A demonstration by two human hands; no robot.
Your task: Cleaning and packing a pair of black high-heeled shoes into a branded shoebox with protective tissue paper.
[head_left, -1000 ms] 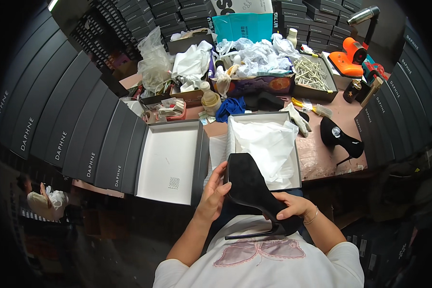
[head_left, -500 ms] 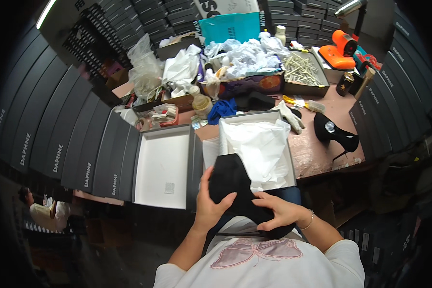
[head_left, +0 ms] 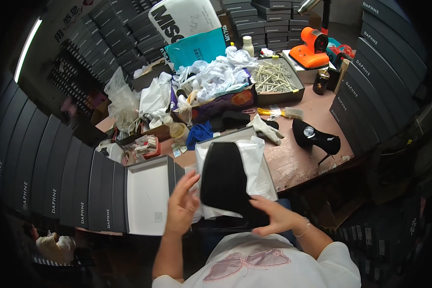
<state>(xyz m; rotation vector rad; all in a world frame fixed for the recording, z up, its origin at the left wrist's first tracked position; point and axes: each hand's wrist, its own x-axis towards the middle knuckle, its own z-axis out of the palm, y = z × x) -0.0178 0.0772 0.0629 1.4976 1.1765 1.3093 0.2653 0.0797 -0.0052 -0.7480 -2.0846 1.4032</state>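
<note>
A black shoe with a dull, cloth-like surface (head_left: 223, 177) is above the open box (head_left: 272, 185) lined with white tissue paper (head_left: 257, 161). My right hand (head_left: 276, 216) grips its near right end, fingers on top. Just left of the shoe, my left hand (head_left: 181, 206) is raised with its fingers apart, holding nothing. Dark shadow hides the shoe's near underside. A black high-heeled shoe with a round shiny ornament (head_left: 317, 137) rests on the table to the right.
An open white-lined box part (head_left: 148, 194) stands left, beside a row of dark shoeboxes (head_left: 72, 177). More shoeboxes (head_left: 369, 96) are stacked right. A yellow-handled brush (head_left: 281, 113), white glove (head_left: 265, 128), blue cloth (head_left: 200, 134) and orange device (head_left: 309, 54) lie farther back.
The black shoe has moved forward, away from my body, over the tissue-lined box. My left hand has let go of it and moved left. The view has shifted.
</note>
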